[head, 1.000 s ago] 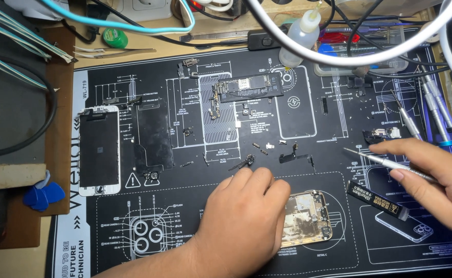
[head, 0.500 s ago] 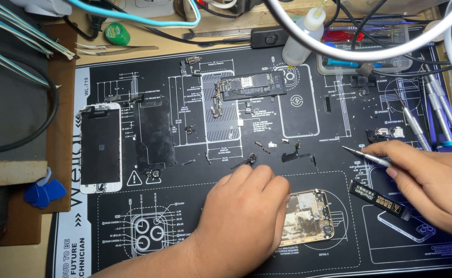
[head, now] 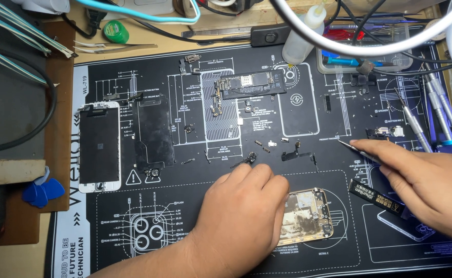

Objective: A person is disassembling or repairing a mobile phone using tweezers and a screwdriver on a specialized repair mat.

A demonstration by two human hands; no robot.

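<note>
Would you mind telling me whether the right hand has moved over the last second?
Yes. The right hand with its tweezers has shifted slightly left, toward the small black bracket on the mat, judged against it.

Free room and obstacles on the black work mat (head: 195,180). The left hand (head: 241,211) is covering the left part of the gold phone housing (head: 308,216); the right hand (head: 426,185) is closing off the right side. Small loose parts (head: 275,146) are lying scattered just beyond both hands. The white phone screen (head: 99,146) and dark shield plate (head: 155,135) are occupying the left; bare mat is lying open between them and the left hand.
</note>
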